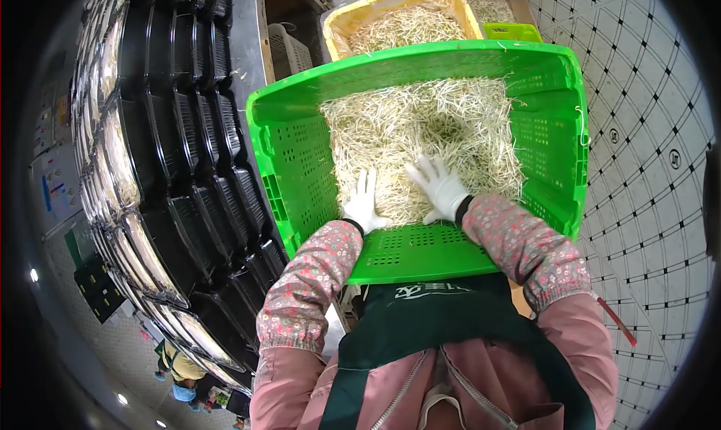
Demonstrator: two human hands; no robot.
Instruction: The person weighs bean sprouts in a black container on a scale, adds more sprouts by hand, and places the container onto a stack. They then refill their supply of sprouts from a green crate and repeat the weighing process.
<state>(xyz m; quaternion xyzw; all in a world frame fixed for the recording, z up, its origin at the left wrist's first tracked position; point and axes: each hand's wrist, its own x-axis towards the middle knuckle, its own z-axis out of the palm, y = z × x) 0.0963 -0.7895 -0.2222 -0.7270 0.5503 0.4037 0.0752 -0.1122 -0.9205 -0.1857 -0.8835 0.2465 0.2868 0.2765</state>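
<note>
A large green plastic crate (413, 261) with perforated walls stands in front of me. Inside it lies a thick mass of pale, thin sprouts (390, 122), with a darker hollow right of the middle. My left hand (362, 205), in a white glove, rests on the sprouts near the crate's front left corner, fingers stretched forward. Farther right, my right hand (441, 187), also gloved in white, lies on them with its fingers spread and pointing to the upper left. Neither hand grips anything that I can see.
Stacked black plastic trays (169, 126) rise close on my left. Behind the crate stands a yellow tub (328, 36) holding more sprouts, near a white basket (299, 54). Tiled floor (638, 167) extends on the right. Another person (184, 366) is at the far lower left.
</note>
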